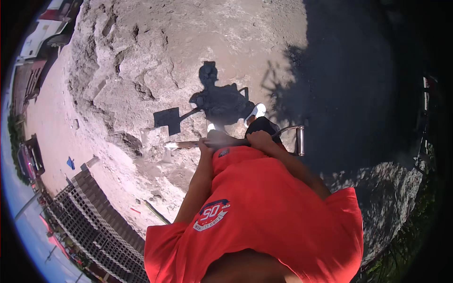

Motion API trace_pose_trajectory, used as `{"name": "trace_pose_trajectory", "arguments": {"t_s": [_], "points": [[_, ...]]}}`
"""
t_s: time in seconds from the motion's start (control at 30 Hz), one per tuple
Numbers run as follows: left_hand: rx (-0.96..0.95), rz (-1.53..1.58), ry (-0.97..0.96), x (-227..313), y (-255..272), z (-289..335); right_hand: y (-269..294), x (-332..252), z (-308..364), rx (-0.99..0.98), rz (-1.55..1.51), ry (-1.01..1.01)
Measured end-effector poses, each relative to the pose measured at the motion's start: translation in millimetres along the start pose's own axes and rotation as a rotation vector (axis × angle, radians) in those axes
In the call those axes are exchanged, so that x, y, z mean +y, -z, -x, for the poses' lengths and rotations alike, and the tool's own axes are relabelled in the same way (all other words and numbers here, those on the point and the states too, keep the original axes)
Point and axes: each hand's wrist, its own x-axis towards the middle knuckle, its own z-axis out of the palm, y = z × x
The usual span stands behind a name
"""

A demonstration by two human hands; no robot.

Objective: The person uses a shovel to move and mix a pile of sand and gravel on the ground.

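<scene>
Left hand and right hand grip the long-shafted shovel with a metal end handle, positioned crosswise before the body. Tool pickup: complete. Rough, pale, broken earth remains alongside; glare obscures the blade, so any load cannot be confirmed

The one wide fisheye view looked steeply down from head height, close above the red shirt, over the shoes to pale ground farther off; its bent left rim took in sky.
</scene>
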Motion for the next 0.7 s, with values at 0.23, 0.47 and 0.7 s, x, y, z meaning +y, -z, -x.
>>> {"name": "trace_pose_trajectory", "arguments": {"t_s": [0.23, 0.47, 0.7], "points": [[-0.222, -0.276, -0.126, -5.3, -124.6, -32.1, 55.4, 68.9, 57.7, 0.519, -0.054, -0.03], [-0.602, -0.721, -0.075, -60.2, -269.3, -48.4, 71.0, 124.4, 109.2, 0.54, -0.166, -0.383], [-0.644, -0.871, 0.1, -144.7, -444.4, -86.6, 97.6, 175.5, 130.2, 0.616, -0.454, -0.717]]}}
